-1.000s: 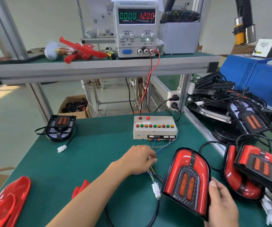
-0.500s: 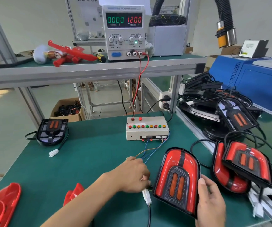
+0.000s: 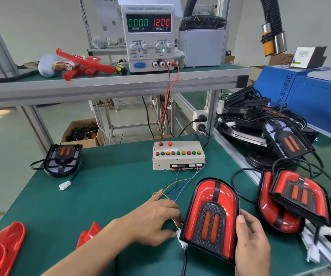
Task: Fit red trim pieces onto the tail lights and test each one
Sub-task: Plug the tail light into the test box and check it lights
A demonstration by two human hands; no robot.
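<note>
The left hand (image 3: pixel 156 218) lay low over the green mat (image 3: pixel 109 188), its fingers curled round a white connector (image 3: pixel 178 234) at the left lower edge of the tail light (image 3: pixel 212 218), with thin coloured wires (image 3: pixel 177 183) running under the knuckles. The right hand (image 3: pixel 250 246) held that tail light along its right edge, thumb on the front face and the other fingers hidden behind, so the unit stood tilted up toward the camera. This light already wore a red trim around a black centre with two orange strips. The coloured wires led back to a beige test box (image 3: pixel 177 156) with a row of red, green and orange buttons, set further back on the mat. Red and black leads rose from behind the box to a DC power supply (image 3: pixel 148 36) on the upper shelf (image 3: pixel 101 86); its display read 0.000 and 12.00. Just right of the held light, two more red-trimmed tail lights (image 3: pixel 292 202) lay overlapping at the table's edge, with a pile of black untrimmed units (image 3: pixel 270 126) beyond them. At the far left of the mat sat one untrimmed tail light (image 3: pixel 62 160), its white plug lying just beside it. Loose red trim pieces (image 3: pixel 1 250) rested at the near left corner.
</note>
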